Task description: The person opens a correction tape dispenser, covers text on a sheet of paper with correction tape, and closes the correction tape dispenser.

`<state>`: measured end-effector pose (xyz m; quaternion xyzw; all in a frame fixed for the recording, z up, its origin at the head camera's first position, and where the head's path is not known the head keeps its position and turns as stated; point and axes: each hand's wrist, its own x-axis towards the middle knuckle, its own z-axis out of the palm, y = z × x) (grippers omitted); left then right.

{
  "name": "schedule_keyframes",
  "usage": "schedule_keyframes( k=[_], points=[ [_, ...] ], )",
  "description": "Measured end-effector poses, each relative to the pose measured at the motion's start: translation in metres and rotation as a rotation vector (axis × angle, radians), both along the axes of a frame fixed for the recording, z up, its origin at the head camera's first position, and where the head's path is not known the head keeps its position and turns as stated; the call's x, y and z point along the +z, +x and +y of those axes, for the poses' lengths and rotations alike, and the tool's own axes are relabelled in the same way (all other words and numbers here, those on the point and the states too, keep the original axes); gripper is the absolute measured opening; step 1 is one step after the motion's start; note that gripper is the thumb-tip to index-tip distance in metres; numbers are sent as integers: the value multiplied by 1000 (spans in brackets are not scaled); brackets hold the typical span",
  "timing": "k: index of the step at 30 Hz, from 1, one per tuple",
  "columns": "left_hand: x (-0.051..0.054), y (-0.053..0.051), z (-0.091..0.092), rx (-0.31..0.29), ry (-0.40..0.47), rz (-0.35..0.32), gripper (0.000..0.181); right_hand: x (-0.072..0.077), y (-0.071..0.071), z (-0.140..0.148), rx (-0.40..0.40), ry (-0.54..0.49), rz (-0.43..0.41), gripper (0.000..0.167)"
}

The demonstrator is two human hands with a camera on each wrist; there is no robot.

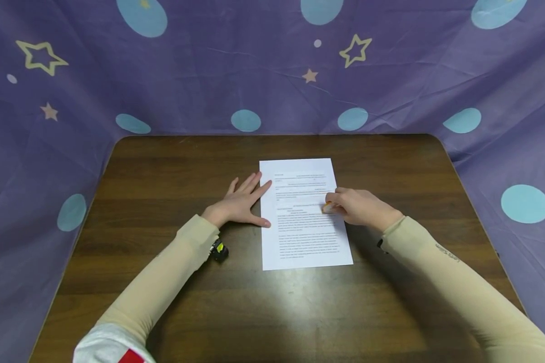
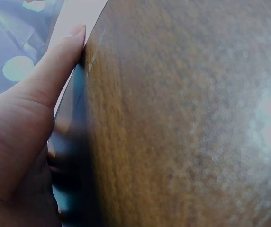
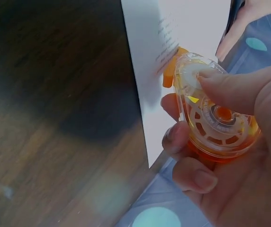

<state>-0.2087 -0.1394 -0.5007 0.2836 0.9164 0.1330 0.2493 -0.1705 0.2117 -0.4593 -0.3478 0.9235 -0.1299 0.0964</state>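
Observation:
A printed sheet of paper (image 1: 300, 247) lies on the wooden table, its text in several blocks. My left hand (image 1: 241, 201) is spread flat at the sheet's left edge, fingertips and thumb touching the paper. In the left wrist view the thumb (image 2: 62, 59) rests along the paper's edge. With my right hand (image 1: 363, 206) I grip a correction tape dispenser (image 3: 218, 111), a clear case with orange and white parts inside. Its orange tip (image 3: 169, 73) is over the printed text near the right side of the sheet; whether it touches the paper I cannot tell.
The brown wooden table (image 1: 172, 166) has rounded far corners. A purple curtain (image 1: 254, 65) with stars and blue dots hangs behind it and along both sides. A small black device (image 1: 219, 251) sits at the left wrist.

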Motion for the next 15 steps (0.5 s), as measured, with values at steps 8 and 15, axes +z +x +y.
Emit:
schedule_keyframes(
  k=[8, 15],
  points=[
    [-7, -2, -2, 9, 44, -16, 126, 1, 2, 13, -34, 13, -8, 13],
    [-6, -1, -2, 5, 51, -20, 126, 0, 4, 20, -50, 5, 11, 12]
  ],
)
